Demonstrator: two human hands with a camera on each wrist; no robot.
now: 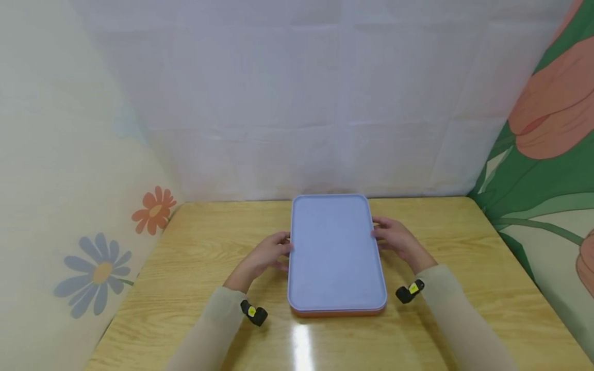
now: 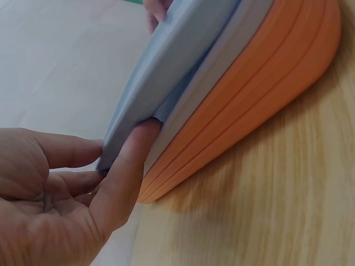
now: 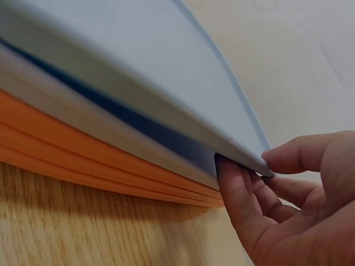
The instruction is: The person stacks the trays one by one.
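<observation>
A light-blue rectangular tray (image 1: 336, 252) with rounded corners and a low rim lies on top of a stack, its long sides running away from me. My left hand (image 1: 266, 253) holds its left long edge and my right hand (image 1: 396, 238) its right one. In both wrist views each hand pinches the rim, with fingertips tucked into a gap below it. That gap separates the top tray from a pale tray (image 2: 219, 72) beneath. Lower still come several orange trays (image 3: 83, 158), stacked tightly on the wood. Parts of the fingers are hidden under the rim.
The stack stands on a light wooden table (image 1: 223, 226), near its back edge. Behind hangs a white cloth (image 1: 260, 93). A wall with painted flowers (image 1: 102, 273) borders the left, and large painted leaves and petals (image 1: 552, 170) cover the right side.
</observation>
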